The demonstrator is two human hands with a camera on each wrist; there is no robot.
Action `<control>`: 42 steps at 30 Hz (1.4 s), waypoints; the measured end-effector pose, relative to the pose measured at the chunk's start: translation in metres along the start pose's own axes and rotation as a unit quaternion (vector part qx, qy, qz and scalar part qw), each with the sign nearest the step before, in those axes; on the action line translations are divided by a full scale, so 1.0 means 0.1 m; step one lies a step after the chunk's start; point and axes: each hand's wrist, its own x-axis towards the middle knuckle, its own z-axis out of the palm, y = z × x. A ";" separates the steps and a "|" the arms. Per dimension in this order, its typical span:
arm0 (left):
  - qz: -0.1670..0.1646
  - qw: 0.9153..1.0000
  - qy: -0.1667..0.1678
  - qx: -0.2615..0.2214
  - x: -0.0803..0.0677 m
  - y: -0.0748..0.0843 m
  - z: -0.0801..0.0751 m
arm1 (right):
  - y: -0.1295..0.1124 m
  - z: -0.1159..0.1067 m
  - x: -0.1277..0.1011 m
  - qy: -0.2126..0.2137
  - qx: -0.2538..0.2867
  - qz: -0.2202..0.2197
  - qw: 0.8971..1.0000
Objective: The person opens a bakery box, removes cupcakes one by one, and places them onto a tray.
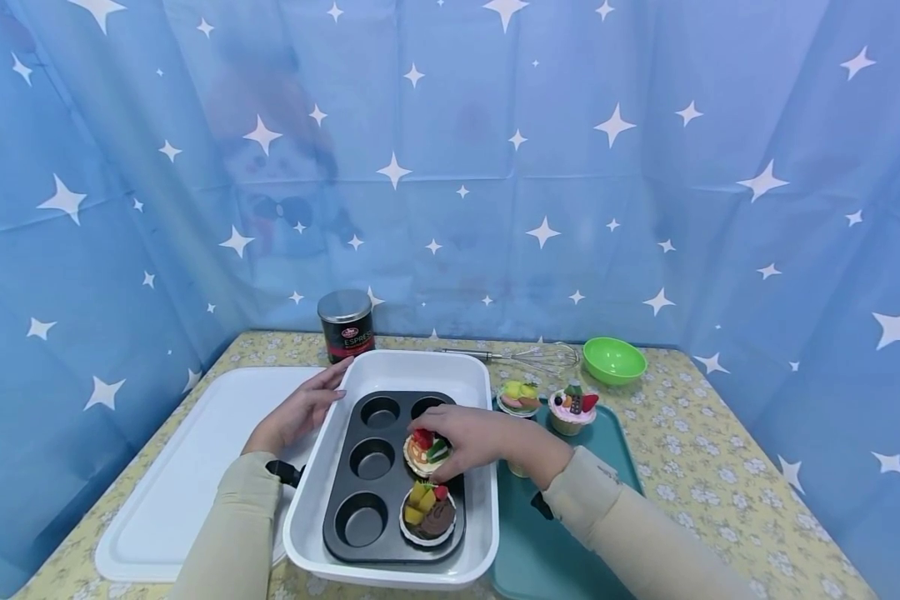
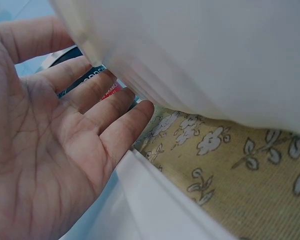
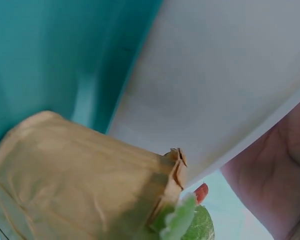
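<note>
- Right hand (image 1: 480, 440): fingers pinch the fruit-topped cupcake (image 1: 426, 452) over the middle right cup of the muffin tin (image 1: 345, 492).
- Left hand (image 1: 300, 410): fingers spread flat against the white baking dish (image 1: 390, 367).

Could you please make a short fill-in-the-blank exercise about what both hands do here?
1. The right hand holds a cupcake over the black muffin ____.
2. The left hand rests on the rim of the ____ dish.
3. Two more cupcakes stand on the ____ tray.

Missing words: pan; white; teal
</note>
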 end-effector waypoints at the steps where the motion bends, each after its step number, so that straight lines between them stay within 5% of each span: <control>1: 0.002 1.000 -0.003 0.001 0.00 0.00 0.00 | 0.00 0.00 0.00 0.003 0.000 -0.001 1.000; 42: -0.002 1.000 0.000 -0.010 0.00 0.01 0.01 | 0.10 0.05 -0.04 0.027 0.021 0.003 0.999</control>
